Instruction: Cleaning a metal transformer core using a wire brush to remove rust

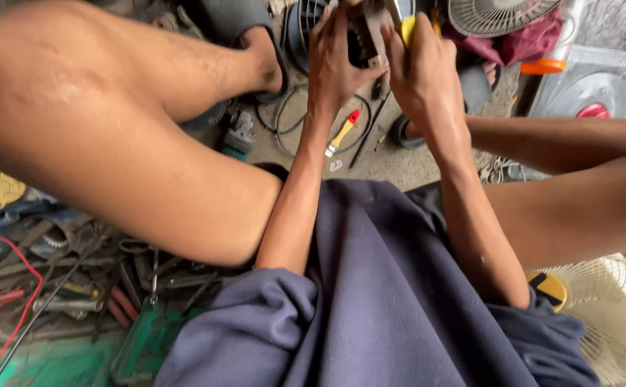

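My left hand rests its fingers on a dark round fan motor housing at the top of the head view, between my knees. Beside it, my right hand is closed around a tool with a yellow handle, whose metal tip points at the housing's middle. The part under the tool tip is hidden by both hands. A small screwdriver with a red and yellow handle lies on the concrete floor just below the hands.
An open tray of pliers, wrenches and a red wire sits at lower left. A cream fan guard is at lower right; another grille and maroon cloth at top right. A black cable loops on the floor.
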